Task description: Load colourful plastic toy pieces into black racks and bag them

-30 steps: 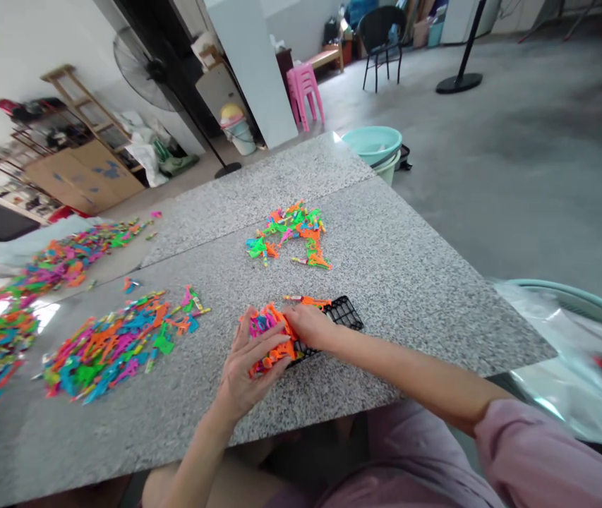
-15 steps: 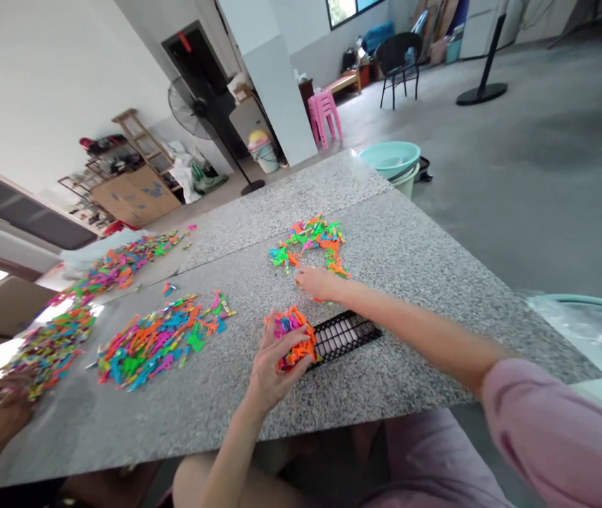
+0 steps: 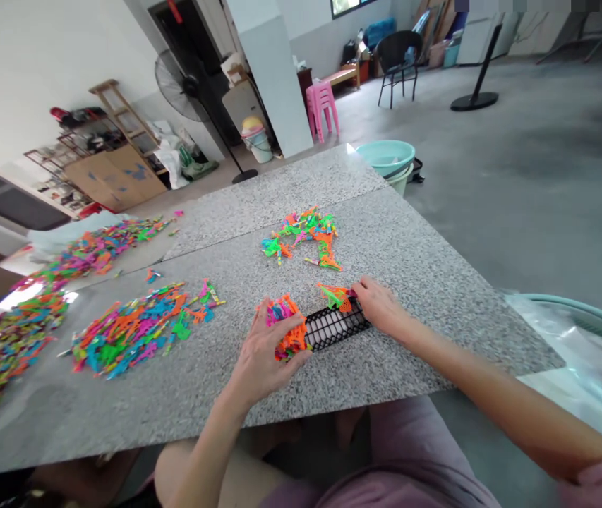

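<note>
A narrow black lattice basket [image 3: 328, 329] lies on the granite tabletop in front of me. At its left end my left hand [image 3: 262, 353] curves around a packed bunch of small plastic toys [image 3: 291, 337], mostly orange with some pink and blue. Over the basket's right end, my right hand [image 3: 377, 305] pinches a few toy pieces [image 3: 336, 296] in orange and green; their grasped ends are hidden by the fingers. Farther back lies a loose cluster of similar toys [image 3: 308, 229]. The pieces look pistol-shaped, but their exact kind is too small to tell.
A larger heap of toys [image 3: 131, 328] spreads to the left, with more heaps [image 3: 9, 339] at the table's far left. Beyond the right edge stand a turquoise basin [image 3: 385, 156] and a plastic-lined tub [image 3: 576, 331]. A standing fan [image 3: 189, 86] is behind.
My right hand has come back from the loose cluster to the basket's right end, now holding orange and green pieces. My left hand stays around the bunch. Another person's hands at far left have left view.
</note>
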{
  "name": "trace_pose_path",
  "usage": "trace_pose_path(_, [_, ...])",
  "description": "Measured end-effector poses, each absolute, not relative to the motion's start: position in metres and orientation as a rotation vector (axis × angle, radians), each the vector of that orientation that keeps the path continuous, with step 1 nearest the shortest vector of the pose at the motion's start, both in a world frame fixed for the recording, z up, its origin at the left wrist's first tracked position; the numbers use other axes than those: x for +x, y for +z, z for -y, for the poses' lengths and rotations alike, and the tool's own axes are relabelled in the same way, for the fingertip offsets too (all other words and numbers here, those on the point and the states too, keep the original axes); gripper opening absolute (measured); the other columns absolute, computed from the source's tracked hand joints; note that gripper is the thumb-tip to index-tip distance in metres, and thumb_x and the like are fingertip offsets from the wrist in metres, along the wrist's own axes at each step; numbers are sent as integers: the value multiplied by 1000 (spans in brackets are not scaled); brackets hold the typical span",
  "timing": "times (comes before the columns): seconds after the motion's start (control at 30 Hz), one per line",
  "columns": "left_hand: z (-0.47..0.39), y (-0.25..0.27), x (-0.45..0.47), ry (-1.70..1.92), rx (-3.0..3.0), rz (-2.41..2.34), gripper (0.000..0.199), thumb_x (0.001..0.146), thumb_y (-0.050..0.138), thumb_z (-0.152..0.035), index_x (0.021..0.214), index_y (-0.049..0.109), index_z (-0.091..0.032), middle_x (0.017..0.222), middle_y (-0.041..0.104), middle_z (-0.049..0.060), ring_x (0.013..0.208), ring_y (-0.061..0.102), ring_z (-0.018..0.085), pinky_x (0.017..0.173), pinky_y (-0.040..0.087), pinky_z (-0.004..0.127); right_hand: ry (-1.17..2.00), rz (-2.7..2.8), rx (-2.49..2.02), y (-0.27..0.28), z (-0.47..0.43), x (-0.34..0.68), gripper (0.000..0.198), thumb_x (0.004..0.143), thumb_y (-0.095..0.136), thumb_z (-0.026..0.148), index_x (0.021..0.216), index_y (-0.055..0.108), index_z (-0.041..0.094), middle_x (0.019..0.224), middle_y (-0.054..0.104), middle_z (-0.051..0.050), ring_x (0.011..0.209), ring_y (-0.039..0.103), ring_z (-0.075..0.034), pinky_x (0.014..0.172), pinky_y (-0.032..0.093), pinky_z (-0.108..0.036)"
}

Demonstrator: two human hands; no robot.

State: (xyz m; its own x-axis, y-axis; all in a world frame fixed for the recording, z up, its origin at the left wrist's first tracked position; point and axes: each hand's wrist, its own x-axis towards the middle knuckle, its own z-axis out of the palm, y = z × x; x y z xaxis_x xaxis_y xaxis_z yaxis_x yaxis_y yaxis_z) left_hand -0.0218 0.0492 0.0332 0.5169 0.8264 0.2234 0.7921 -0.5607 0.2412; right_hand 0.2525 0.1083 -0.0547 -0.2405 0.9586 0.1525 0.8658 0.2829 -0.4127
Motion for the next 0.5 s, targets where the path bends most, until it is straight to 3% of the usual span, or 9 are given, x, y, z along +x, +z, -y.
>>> trace_pose_path(0.1, [-49, 22, -17, 564, 2661, -1450, 38, 88, 65, -36, 124, 63, -25, 125, 68, 4, 148, 22, 33, 116, 28, 63, 602, 1971, -1550, -54, -90, 239, 9, 84, 54, 9, 88, 56, 17, 88, 63, -7, 77, 60, -18, 67, 45, -27])
trace_pose_path(0.2, [-51, 16, -16, 581, 2662, -1430, 36, 89, 65, -35, 124, 64, -27, 123, 70, 3, 148, 20, 31, 117, 25, 63, 1053, 1711, -1427, -62, -70, 217, 16, 76, 64, 15, 80, 49, 20, 66, 57, 3, 59, 57, -14, 55, 43, -24])
trace_pose_path(0.33, [-52, 18, -17, 547, 2652, -1435, 38, 89, 64, -35, 126, 62, -29, 126, 68, 2, 150, 12, 32, 117, 24, 64, 1479, 1443, -1129, -71, -52, 183, 22, 75, 62, 15, 89, 46, 22, 72, 58, 5, 55, 60, -13, 50, 46, -22])
trace_pose_path(0.5, [-52, 19, -18, 554, 2679, -1438, 38, 90, 62, -35, 127, 61, -27, 130, 65, 3, 147, 24, 32, 117, 25, 61, 1283, 1656, -1271, -66, -57, 166, 10, 78, 60, 14, 81, 52, 19, 69, 62, 2, 60, 63, -15, 55, 44, -22])
